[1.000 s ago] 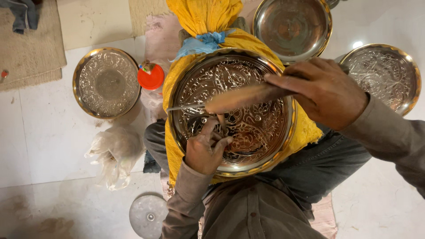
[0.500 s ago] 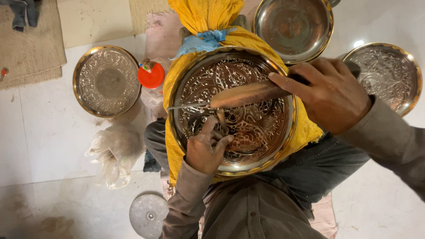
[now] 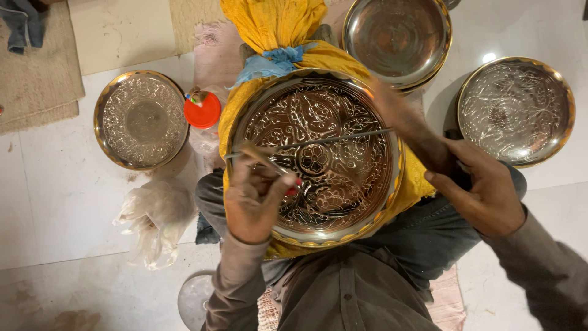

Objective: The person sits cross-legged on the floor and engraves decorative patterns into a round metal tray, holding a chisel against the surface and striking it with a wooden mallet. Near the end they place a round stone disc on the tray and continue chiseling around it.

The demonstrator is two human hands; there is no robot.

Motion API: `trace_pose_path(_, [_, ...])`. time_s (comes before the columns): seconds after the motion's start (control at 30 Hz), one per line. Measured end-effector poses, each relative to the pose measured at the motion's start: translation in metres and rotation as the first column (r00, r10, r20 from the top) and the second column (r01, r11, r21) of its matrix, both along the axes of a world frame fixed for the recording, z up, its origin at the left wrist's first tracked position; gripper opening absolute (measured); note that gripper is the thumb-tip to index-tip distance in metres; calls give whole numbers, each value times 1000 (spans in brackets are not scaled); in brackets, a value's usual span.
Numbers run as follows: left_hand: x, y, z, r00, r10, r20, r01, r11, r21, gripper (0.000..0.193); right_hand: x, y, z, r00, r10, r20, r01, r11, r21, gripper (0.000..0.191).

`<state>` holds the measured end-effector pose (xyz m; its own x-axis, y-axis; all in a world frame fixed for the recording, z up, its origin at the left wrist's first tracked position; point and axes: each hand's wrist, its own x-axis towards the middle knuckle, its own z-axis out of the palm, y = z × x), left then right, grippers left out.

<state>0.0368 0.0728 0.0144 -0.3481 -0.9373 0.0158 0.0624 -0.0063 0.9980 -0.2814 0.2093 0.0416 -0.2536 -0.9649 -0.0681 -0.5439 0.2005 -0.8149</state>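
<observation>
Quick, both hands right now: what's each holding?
Left hand: closed on a thin metal tool over the engraved plate.
Right hand: closed on a blurred wooden handle.

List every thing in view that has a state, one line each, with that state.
Engraved tray: resting tilted on the yellow cloth bundle, pattern side up.
Left hand: its grip closed on a thin tool set against the tray.
Right hand: closed on a blurred wooden handle.
Patterned plate, left: flat on the floor.
Patterned plate, right: flat on the floor.
Plain plates: stacked.
Orange-lidded container: lid on.
</observation>
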Motion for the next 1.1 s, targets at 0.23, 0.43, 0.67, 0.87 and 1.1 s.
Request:
trace_pose_path(0.23, [23,-21,1,1000,12,6,-12,1000,-24,44,12,41,-47,704,-383,598,421,903,83,53])
trace_pose_path(0.43, [6,-27,-22,964,-254,-82,239,958,-158,38,30,59,-56,602,-397,692,454,884,112,53])
trace_pose_path(0.67, [-18,-46,-12,870,-469,151,481,875,-54,53,45,59,-40,854,-300,425,322,946,20,61])
trace_pose_path(0.87, [-29,-49,0,915,-351,197,363,931,-28,49,41,58,-41,866,-308,394,349,937,-34,60])
trace_pose_path(1.1, [1,-29,-3,971,32,235,38,958,-284,51,27,41,-58,930,-330,163,333,943,12,32])
